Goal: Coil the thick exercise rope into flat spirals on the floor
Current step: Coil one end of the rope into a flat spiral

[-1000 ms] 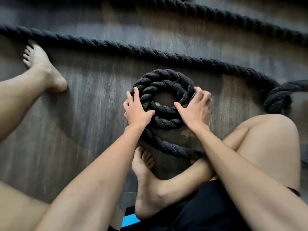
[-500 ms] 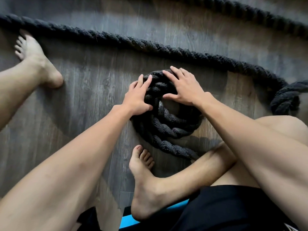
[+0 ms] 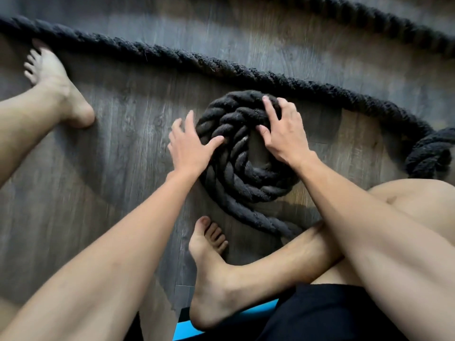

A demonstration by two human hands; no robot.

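One rope [image 3: 246, 179], two hands [image 3: 189, 151] [image 3: 285, 139] (two feet [image 3: 50, 80] [image 3: 209, 274])

The left hand [image 3: 189, 150] has slid down beside the rope coil [image 3: 246, 179] while the right hand [image 3: 283, 134] shifted rightward.

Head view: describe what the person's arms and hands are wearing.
The left arm and right arm are bare, sleeveless to the frame edge. The left hand and right hand carry no gloves, rings or watch. Below show black fabric shorts.
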